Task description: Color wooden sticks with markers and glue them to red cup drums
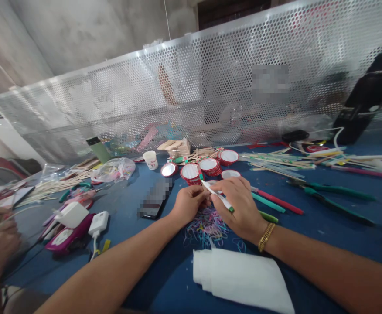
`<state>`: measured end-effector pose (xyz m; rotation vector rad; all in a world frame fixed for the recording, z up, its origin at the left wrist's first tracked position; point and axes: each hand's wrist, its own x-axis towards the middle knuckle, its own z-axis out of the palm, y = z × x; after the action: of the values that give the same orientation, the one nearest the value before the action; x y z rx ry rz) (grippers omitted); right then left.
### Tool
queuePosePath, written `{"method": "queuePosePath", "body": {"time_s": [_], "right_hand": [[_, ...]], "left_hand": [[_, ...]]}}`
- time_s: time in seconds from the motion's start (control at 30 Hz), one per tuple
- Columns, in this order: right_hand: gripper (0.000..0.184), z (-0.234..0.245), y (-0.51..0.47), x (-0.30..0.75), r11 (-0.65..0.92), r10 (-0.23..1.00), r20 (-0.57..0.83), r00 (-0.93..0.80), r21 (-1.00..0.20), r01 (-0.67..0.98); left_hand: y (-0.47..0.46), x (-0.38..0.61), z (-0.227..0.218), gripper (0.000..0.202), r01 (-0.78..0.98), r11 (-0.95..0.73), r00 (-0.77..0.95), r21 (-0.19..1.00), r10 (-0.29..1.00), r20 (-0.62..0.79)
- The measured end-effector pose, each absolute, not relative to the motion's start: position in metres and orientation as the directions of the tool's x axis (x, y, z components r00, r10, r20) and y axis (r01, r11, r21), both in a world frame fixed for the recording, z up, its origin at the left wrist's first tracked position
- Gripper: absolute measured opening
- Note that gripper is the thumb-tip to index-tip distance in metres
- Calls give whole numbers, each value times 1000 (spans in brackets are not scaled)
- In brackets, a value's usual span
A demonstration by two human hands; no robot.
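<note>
While the right hand clamps the white pen, I'd keep it steady. Whether the left hand grips anything, I can't tell.

Wears a gold-coloured bracelet just behind the right hand, wrapped around the wrist, shiny and seemingly made of close-set links, though too small and soft in view to be sure. Bares the right forearm beyond it, and the left forearm all along behind the left hand.
</note>
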<state>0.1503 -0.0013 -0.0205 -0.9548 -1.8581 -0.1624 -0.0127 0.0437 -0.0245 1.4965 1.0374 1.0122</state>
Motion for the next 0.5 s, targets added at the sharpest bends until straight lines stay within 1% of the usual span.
{"method": "queuePosePath", "body": {"time_s": [0.3, 0.5], "right_hand": [[11, -24, 2, 151, 636, 536, 834, -130, -298, 712], [10, -21, -2, 150, 675, 525, 833, -175, -283, 681]], "left_hand": [[42, -12, -21, 32, 95, -102, 271, 990, 960, 72], [44, -12, -25, 32, 92, -102, 267, 991, 961, 74]]}}
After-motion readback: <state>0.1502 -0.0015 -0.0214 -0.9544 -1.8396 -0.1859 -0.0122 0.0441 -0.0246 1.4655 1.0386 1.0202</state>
